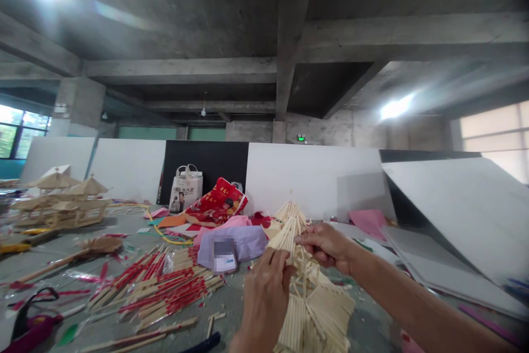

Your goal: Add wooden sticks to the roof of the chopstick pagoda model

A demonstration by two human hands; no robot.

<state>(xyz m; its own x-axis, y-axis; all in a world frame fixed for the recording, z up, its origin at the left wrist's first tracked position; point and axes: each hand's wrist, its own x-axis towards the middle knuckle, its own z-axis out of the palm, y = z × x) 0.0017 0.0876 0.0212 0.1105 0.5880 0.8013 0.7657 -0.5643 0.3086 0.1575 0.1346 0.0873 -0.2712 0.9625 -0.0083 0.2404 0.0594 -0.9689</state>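
Note:
A model pavilion [308, 309] built of pale wooden sticks stands in front of me, its pointed roof [285, 232] made of slats fanning down from the peak. My left hand [268, 287] is closed against the lower left of the roof, fingers curled over the slats. Over the right slope, my right hand [328, 245] is closed in a pinch, thumb and forefinger touching the slats. Whatever lies between those fingertips is too small to make out. Both hands hide part of the model's middle.
Bundles of red-wrapped wooden sticks [169, 292] lie to the left, by a purple cloth [252, 242] with a blurred phone-like object [224, 256] on it. More stick pavilions [66, 201] stand far left. A purple tool [35, 328] sits at lower left. White boards [458, 204] lean right.

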